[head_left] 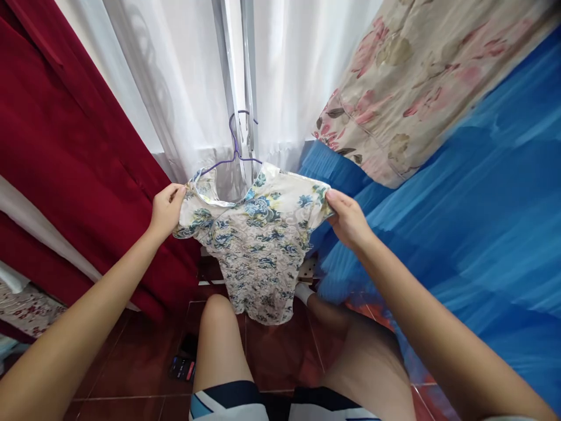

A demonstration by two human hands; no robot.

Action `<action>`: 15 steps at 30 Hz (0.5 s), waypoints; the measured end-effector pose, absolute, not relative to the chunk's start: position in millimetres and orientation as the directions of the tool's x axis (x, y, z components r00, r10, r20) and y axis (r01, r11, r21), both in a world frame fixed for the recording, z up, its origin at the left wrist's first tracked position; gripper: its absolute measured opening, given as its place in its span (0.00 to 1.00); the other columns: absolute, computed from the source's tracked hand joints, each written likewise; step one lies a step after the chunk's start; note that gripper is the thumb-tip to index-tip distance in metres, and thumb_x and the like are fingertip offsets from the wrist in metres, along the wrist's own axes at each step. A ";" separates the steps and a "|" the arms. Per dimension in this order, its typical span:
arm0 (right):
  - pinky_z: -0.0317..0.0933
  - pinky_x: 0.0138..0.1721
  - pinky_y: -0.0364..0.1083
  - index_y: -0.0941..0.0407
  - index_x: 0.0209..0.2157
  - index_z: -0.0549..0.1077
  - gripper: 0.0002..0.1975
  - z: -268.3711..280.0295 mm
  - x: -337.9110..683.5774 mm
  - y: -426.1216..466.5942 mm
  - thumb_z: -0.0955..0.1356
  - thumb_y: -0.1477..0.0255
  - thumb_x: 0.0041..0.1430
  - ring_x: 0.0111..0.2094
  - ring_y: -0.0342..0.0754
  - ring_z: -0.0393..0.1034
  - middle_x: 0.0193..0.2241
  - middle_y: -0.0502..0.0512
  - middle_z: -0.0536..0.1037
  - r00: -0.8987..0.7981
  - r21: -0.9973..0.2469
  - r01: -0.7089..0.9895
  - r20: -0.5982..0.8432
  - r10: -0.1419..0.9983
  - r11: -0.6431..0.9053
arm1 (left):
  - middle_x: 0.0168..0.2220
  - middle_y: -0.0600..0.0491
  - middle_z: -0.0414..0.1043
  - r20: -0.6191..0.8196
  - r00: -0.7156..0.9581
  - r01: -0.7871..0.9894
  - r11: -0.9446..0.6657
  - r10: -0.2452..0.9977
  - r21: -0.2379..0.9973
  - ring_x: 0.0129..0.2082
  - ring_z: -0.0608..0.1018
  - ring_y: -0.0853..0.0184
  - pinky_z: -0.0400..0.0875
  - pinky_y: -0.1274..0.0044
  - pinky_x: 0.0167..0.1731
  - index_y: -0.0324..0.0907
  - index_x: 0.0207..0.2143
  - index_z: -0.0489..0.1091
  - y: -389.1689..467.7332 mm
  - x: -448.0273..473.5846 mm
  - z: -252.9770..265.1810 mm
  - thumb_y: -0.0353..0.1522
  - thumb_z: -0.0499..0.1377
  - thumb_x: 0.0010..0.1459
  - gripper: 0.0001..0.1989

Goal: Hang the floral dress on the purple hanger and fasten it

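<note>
Holding item: floral blouse (258,245) at frame centre, on purple hanger (236,149). My left hand (166,207) pinched one sleeve, right hand (348,219) the other. I judged even tension would keep its shoulders seated squarely.

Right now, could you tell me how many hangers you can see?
1: a purple wire hanger inside the floral top, hooked by the white curtain. Others may be hidden.
</note>
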State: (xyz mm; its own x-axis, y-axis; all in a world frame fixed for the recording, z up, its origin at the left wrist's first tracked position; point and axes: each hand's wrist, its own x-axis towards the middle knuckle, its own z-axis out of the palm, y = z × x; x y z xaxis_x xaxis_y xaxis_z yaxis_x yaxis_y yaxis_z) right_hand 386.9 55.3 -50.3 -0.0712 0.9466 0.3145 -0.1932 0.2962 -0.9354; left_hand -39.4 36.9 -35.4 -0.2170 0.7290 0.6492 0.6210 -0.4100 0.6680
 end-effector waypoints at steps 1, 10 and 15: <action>0.71 0.35 0.50 0.54 0.37 0.78 0.19 -44.5 390.3 55.4 0.74 0.53 0.53 0.35 0.54 0.78 0.32 0.54 0.83 -0.062 -0.929 -0.195 0.333 0.941 0.316 | 0.31 0.52 0.73 0.616 -0.273 0.567 -0.394 0.739 0.724 0.31 0.72 0.66 0.66 0.78 0.31 0.40 0.36 0.75 32.1 -34.2 -33.2 0.43 0.58 0.60 0.16; 0.70 0.45 0.51 0.54 0.38 0.78 0.12 41.2 348.4 80.6 0.67 0.60 0.63 0.44 0.52 0.77 0.39 0.54 0.82 -0.026 -0.828 -0.236 0.529 0.848 0.509 | 0.26 0.55 0.68 0.496 -0.402 0.453 -0.303 0.770 0.838 0.27 0.68 0.69 0.63 0.79 0.28 0.40 0.32 0.70 10.1 -35.8 -11.9 0.43 0.61 0.60 0.15; 0.69 0.41 0.47 0.57 0.32 0.79 0.13 41.3 310.2 4.2 0.69 0.64 0.65 0.34 0.47 0.75 0.33 0.52 0.82 -0.370 -0.869 -0.208 0.495 0.786 0.449 | 0.28 0.55 0.65 0.491 -0.419 0.581 -0.190 0.764 0.791 0.31 0.66 0.70 0.62 0.78 0.32 0.38 0.30 0.66 -2.2 -41.0 -52.7 0.34 0.56 0.66 0.11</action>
State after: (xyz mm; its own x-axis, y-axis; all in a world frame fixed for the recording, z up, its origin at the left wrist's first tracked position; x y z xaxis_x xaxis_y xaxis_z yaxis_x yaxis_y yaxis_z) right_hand 310.2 4.2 41.3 -0.3697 0.7864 0.4949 -0.2078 0.4492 -0.8689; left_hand -41.0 -2.2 -52.7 -0.4188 0.7635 0.4915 0.5815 -0.1902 0.7910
